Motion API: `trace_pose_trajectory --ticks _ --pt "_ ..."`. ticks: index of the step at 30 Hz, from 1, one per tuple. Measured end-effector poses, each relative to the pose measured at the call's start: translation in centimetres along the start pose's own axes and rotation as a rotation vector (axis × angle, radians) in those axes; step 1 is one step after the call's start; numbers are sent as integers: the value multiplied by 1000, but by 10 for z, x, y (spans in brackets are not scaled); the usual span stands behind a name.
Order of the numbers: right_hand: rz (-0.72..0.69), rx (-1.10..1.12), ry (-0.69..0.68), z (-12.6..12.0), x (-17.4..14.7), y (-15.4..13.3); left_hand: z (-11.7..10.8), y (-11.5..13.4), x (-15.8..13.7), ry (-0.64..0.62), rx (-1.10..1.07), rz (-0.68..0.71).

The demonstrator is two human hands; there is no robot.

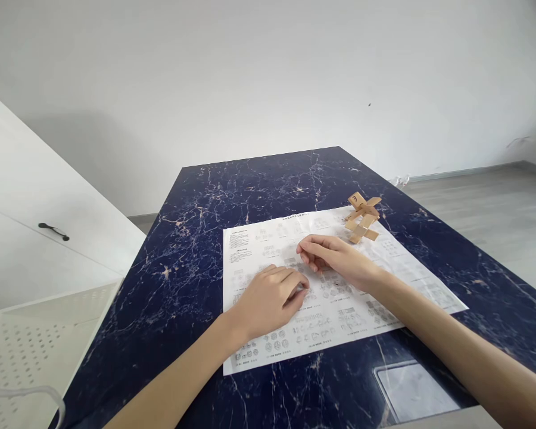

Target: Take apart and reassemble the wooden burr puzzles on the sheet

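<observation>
The left hand [274, 298] lay over the printed sheet [259, 256], its fingers curled loosely toward the thumb; whether they enclosed anything could not be told. The right hand [330, 253] was also over the sheet, farther up it and nearer its right side, palm turned inward and fingers bent; its hold, too, could not be told, since the bent fingers hid the palm. The two hands were near each other but apart. Beyond the right hand, at the sheet's far right corner, sat a cluster of crossed wooden pieces [365, 210], one bearing a dark mark. All round the sheet spread the dark blue, white-veined table [205, 220]. Just off the sheet's near edge, toward the right, was a pale flat rectangle [415, 390]. Well to the sheet's left stood a white cabinet [22, 173] with a black handle [53, 231], and below that a perforated white seat [22, 351].
</observation>
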State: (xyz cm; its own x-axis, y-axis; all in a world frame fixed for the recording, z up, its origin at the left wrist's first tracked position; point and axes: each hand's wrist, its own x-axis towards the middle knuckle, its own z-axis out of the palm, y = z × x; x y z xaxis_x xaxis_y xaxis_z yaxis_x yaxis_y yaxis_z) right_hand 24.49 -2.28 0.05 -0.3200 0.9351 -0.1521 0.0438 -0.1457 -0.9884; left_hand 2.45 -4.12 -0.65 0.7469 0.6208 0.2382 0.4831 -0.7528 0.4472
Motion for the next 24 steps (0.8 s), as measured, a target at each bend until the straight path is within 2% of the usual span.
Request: trace_pose_trajectory --ticks 24 --pt "17 -7 -5 1 0 -5 -1 2 1 4 -9 -7"
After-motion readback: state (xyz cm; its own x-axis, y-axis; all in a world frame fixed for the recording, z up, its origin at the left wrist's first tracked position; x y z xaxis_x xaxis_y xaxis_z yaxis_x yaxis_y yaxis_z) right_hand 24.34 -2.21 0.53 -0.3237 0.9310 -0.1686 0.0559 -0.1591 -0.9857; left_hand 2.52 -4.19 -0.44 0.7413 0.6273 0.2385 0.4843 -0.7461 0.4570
